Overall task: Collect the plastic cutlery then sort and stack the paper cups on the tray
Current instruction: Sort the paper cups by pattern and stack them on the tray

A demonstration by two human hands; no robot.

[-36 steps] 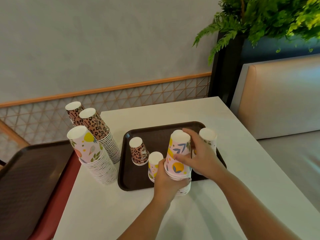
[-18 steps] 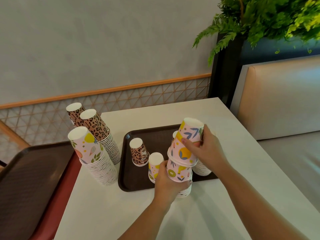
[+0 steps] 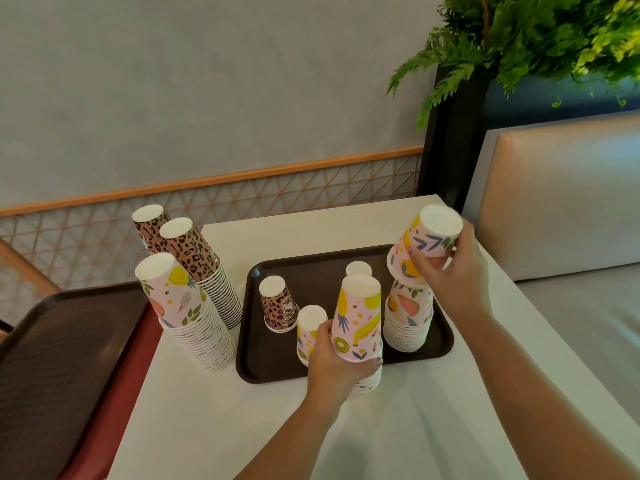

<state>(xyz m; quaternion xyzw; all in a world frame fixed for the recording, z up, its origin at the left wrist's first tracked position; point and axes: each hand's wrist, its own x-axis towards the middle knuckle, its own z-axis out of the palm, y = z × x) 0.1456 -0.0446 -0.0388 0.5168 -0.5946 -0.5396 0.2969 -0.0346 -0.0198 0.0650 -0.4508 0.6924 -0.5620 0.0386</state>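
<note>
1. Nearest me, my left hand (image 3: 337, 362) curls around the base of a fruit-print stack (image 3: 358, 323) of upturned cups, which sits at the near edge of the brown tray (image 3: 256, 348) on the white table (image 3: 381, 438).
2. Just left of that stack a small fruit-print cup (image 3: 309, 325) stands upturned on the tray, partly behind my left hand.
3. Further left on the tray stands a lone leopard-print cup (image 3: 278, 304).
4. At the tray's right side sits a second fruit-print pile (image 3: 408, 320).
5. Above that pile my right hand (image 3: 450, 271) grips a lifted fruit cup (image 3: 424, 249), fingers wrapped around its side, tilted and not seated.
6. On the table left of the tray lean a tall fruit stack (image 3: 187, 313) and, behind it, two leopard stacks (image 3: 204, 268).
7. Far right, a fern (image 3: 536, 39) hangs over a cushioned bench (image 3: 561, 195).
</note>
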